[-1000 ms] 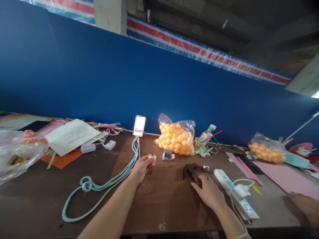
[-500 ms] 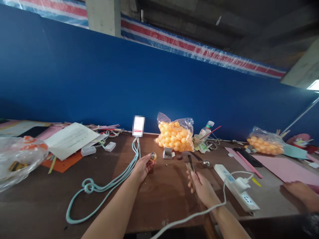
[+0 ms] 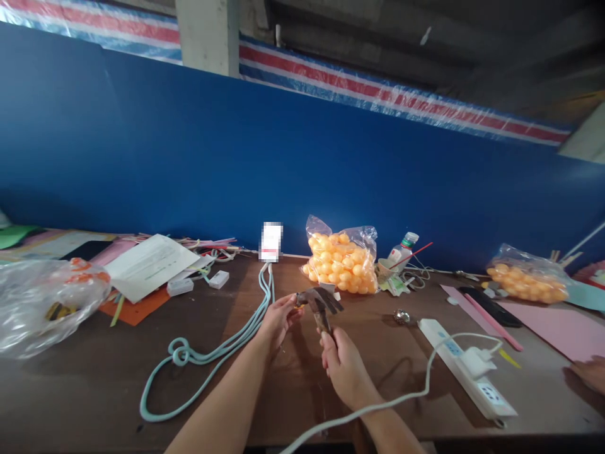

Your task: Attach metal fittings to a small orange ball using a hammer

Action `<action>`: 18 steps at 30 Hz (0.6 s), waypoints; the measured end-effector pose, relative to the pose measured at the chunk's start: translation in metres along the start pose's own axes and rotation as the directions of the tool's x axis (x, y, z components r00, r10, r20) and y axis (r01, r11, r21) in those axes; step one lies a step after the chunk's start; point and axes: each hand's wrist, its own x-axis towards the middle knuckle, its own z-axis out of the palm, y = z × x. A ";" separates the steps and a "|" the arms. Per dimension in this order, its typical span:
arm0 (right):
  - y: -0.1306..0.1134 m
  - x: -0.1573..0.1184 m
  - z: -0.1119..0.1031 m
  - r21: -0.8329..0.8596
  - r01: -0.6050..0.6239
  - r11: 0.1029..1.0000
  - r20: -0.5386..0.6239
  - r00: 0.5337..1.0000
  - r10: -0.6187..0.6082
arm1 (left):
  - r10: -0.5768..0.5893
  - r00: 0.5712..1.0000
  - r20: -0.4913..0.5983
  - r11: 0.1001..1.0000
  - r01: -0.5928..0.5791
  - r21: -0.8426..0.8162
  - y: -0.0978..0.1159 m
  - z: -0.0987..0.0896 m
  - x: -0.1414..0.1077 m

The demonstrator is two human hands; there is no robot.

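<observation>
My left hand [image 3: 278, 320] pinches a small orange ball [image 3: 299, 307], mostly hidden by the fingers and the hammer. In my right hand [image 3: 344, 362] is a claw hammer [image 3: 319, 304], gripped by its wooden handle. The hammer's striking face is at the ball, its claw pointing right; whether they touch I cannot tell. Behind the hammer head, a small grey box [image 3: 329, 288] is partly covered. A clear bag of orange balls [image 3: 341, 261] stands at the back of the table. To the right lies a shiny silver, ball-like object [image 3: 401, 316].
A white power strip [image 3: 466, 369] lies right, its cable [image 3: 359, 413] crossing over my right forearm. Light-blue cord [image 3: 227, 337] loops at left, near a plastic bag [image 3: 51, 309] and papers [image 3: 151, 268]. Another person's hand [image 3: 588, 372] rests at the far right edge.
My right hand has brought the hammer left, so its head is now at the ball in my left hand. The view has shifted slightly left.
</observation>
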 end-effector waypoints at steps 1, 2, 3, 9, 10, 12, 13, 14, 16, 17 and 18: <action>-0.001 0.001 0.001 -0.025 0.006 1.000 -0.007 1.000 -0.007 | 0.000 1.000 -0.010 1.000 0.000 0.009 0.000 0.000 0.000; -0.001 0.001 0.001 -0.040 0.014 0.999 -0.014 1.000 -0.015 | -0.001 1.000 -0.018 1.000 0.001 0.013 0.000 0.000 0.000; -0.002 0.001 0.001 -0.046 0.022 0.999 -0.022 0.999 -0.023 | 0.001 1.000 -0.020 1.000 -0.001 0.013 0.000 0.001 -0.001; 0.004 -0.007 -0.004 -0.008 0.043 0.999 -0.063 0.997 -0.043 | 0.015 1.000 -0.020 1.000 -0.015 -0.022 0.002 0.002 -0.004; 0.006 -0.008 -0.004 -0.004 0.042 0.999 -0.064 0.997 -0.042 | 0.017 1.000 -0.013 0.999 -0.018 -0.027 0.002 0.001 -0.004; 0.009 -0.009 -0.003 -0.001 0.036 0.999 -0.055 0.998 -0.036 | 0.018 1.000 0.001 0.999 -0.018 -0.036 0.001 0.001 -0.003; 0.010 -0.008 -0.002 -0.001 0.035 0.999 -0.046 0.998 -0.035 | 0.013 1.000 0.002 0.999 -0.013 -0.038 0.001 0.001 -0.003; 0.011 -0.008 -0.001 0.000 0.033 0.999 -0.039 0.999 -0.033 | 0.007 1.000 -0.002 0.999 -0.007 -0.037 0.001 0.001 -0.003; 0.013 -0.007 0.001 0.000 0.025 1.000 -0.029 0.999 -0.025 | -0.008 1.000 -0.019 0.999 0.007 -0.036 0.001 0.002 -0.004; 0.013 -0.006 0.001 0.003 0.018 1.000 -0.026 1.000 -0.018 | -0.012 1.000 -0.022 0.999 0.011 -0.038 0.002 0.002 -0.004; 0.012 -0.006 0.000 0.008 0.009 1.000 -0.021 1.000 -0.009 | -0.013 1.000 -0.019 0.999 0.012 -0.041 0.003 0.003 -0.005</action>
